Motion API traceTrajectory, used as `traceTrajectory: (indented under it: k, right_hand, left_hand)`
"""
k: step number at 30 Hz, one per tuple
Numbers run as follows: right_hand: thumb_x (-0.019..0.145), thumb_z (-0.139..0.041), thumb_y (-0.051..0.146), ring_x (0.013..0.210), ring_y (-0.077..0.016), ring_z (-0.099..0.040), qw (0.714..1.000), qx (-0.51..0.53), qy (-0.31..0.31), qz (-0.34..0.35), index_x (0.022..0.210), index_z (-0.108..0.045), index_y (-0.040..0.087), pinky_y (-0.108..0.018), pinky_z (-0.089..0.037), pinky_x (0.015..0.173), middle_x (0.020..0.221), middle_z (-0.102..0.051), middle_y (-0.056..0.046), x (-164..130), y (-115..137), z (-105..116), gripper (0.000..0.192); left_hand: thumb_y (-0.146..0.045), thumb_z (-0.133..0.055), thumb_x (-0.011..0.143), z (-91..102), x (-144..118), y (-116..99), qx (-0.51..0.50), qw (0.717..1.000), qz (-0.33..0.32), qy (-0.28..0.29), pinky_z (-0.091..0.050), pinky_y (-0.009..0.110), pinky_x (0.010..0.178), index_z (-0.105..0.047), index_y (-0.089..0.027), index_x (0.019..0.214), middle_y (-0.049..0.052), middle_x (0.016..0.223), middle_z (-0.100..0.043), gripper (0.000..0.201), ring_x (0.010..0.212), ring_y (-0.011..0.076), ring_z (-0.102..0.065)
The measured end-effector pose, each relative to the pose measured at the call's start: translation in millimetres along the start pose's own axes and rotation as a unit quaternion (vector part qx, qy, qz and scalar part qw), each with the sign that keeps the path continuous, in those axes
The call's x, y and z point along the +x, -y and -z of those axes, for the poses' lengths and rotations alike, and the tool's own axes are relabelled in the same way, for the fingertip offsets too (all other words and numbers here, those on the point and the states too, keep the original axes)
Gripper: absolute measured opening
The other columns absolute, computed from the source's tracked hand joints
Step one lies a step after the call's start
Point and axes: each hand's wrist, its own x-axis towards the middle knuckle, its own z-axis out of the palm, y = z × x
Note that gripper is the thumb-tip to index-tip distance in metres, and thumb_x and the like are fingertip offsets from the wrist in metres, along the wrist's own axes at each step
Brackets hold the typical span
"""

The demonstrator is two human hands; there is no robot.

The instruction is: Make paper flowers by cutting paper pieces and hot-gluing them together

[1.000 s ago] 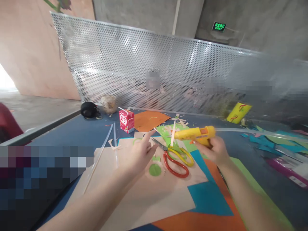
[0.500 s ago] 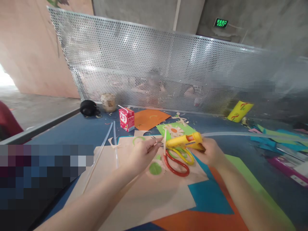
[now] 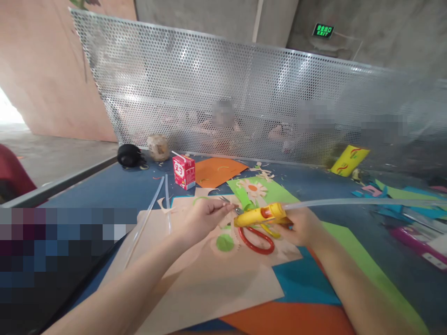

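Observation:
My right hand (image 3: 303,225) is wrapped round a yellow hot glue gun (image 3: 260,215), its nozzle pointing left. A long clear glue stick (image 3: 331,202) runs out of its back to the right. My left hand (image 3: 206,216) is closed in a pinch just left of the nozzle; what is between its fingertips is too small to make out. Beneath the glue gun lie scissors (image 3: 256,241) with red and yellow handles, partly hidden. A green paper circle (image 3: 225,242) is on the pale paper (image 3: 195,284) below my hands. Behind the gun sits a paper flower (image 3: 252,188) with an orange centre.
A red drink carton (image 3: 184,172) with a straw stands at the back, beside orange paper (image 3: 220,171). Loose glue sticks (image 3: 148,216) lie on the left. A yellow packet (image 3: 349,160) and paper scraps are at the right. A perforated metal screen (image 3: 195,88) borders the table's far side.
The glue gun has moved slightly left and down, now covering more of the scissors. The pale strip upright by its nozzle no longer shows. My left hand remains nearly in place.

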Motion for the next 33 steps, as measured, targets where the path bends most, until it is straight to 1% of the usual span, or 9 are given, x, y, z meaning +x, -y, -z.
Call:
traceTrajectory:
  k: [6,12,17,20,22,24,26,30,33]
  right_hand:
    - [0.074,-0.045,0.025,0.041,-0.0126,-0.047,1.0,0.003,-0.01,0.007,0.067,-0.055,0.018,-0.022,-0.031,0.043,0.048,-0.054,0.001,2.4,-0.9,-0.5,0.014]
    - [0.075,-0.047,0.029,0.043,-0.0129,-0.047,0.999,-0.029,-0.025,-0.021,0.065,-0.053,0.019,-0.023,-0.031,0.044,0.047,-0.052,0.001,2.3,-9.2,0.8,0.016]
    - [0.075,-0.049,0.029,0.049,-0.0157,-0.052,0.997,-0.043,-0.043,-0.043,0.067,-0.054,0.018,-0.024,-0.035,0.048,0.056,-0.059,-0.003,3.4,-13.6,-0.9,0.015]
    - [0.074,-0.051,0.028,0.056,-0.0178,-0.057,0.996,-0.046,-0.036,-0.069,0.075,-0.058,0.017,-0.024,-0.038,0.05,0.064,-0.064,-0.005,4.3,-12.5,-0.8,0.013]
    - [0.074,-0.051,0.028,0.057,-0.0186,-0.058,0.995,-0.043,-0.032,-0.085,0.076,-0.059,0.017,-0.025,-0.039,0.051,0.066,-0.064,-0.005,4.5,-11.5,-0.3,0.013]
    - [0.074,-0.051,0.029,0.06,-0.0191,-0.059,0.994,-0.031,-0.033,-0.104,0.078,-0.06,0.017,-0.025,-0.04,0.052,0.068,-0.065,-0.006,4.9,-10.9,-0.1,0.015]
    - [0.074,-0.052,0.03,0.062,-0.0197,-0.06,0.991,-0.013,-0.043,-0.129,0.083,-0.06,0.017,-0.025,-0.041,0.054,0.071,-0.065,-0.006,5.8,-10.5,-0.4,0.017]
    - [0.072,-0.055,0.031,0.067,-0.0213,-0.061,0.976,0.064,-0.104,-0.181,0.086,-0.059,0.018,-0.028,-0.044,0.058,0.076,-0.066,-0.006,9.8,-6.8,-0.2,0.02]
    - [0.071,-0.057,0.033,0.058,-0.0192,-0.06,0.947,0.193,-0.115,-0.23,0.081,-0.058,0.018,-0.029,-0.046,0.056,0.073,-0.066,-0.006,13.6,0.6,2.4,0.019]
  left_hand:
    - [-0.041,-0.042,0.079,1.1,2.0,1.4,0.037,0.999,-0.005,-0.035,-0.022,0.02,0.039,-0.07,-0.019,0.083,-0.005,0.046,-0.031,0.035,0.042,0.0076,-0.025]
    - [-0.043,-0.035,0.082,20.8,16.7,19.2,0.197,0.967,-0.017,-0.163,-0.033,0.022,0.052,-0.066,-0.019,0.093,0.0,0.06,-0.058,0.04,0.056,0.0133,-0.049]
    - [-0.033,-0.04,0.079,39.1,21.9,39.4,0.347,0.922,0.106,-0.132,-0.036,0.027,0.056,-0.064,-0.019,0.081,0.01,0.073,-0.065,0.028,0.071,0.0241,-0.06]
    - [-0.037,-0.046,0.076,43.7,23.7,45.7,0.352,0.913,0.145,-0.144,-0.038,0.03,0.057,-0.054,-0.012,0.104,0.017,0.082,-0.065,0.038,0.075,0.0294,-0.061]
    - [-0.042,-0.045,0.076,44.5,24.4,43.8,0.348,0.911,0.157,-0.157,-0.039,0.032,0.058,-0.034,-0.007,0.125,0.019,0.083,-0.064,0.061,0.076,0.0302,-0.061]
    - [-0.046,-0.043,0.077,44.8,24.0,37.2,0.326,0.913,0.158,-0.185,-0.039,0.033,0.059,-0.009,-0.002,0.134,0.017,0.079,-0.064,0.079,0.076,0.0301,-0.061]
    - [-0.049,-0.044,0.076,45.3,22.9,28.2,0.266,0.924,0.141,-0.235,-0.039,0.033,0.061,-0.003,-0.002,0.135,0.013,0.074,-0.063,0.087,0.076,0.0294,-0.06]
    - [-0.043,-0.043,0.075,44.2,20.7,11.3,-0.025,0.95,0.08,-0.302,-0.034,0.025,0.051,-0.035,-0.012,0.123,-0.003,0.053,-0.046,0.057,0.052,0.0166,-0.049]
    - [-0.025,-0.029,0.077,37.2,19.2,3.6,-0.195,0.943,0.079,-0.258,-0.023,0.021,0.042,-0.051,-0.012,0.1,-0.009,0.046,-0.021,0.034,0.038,0.0091,-0.028]
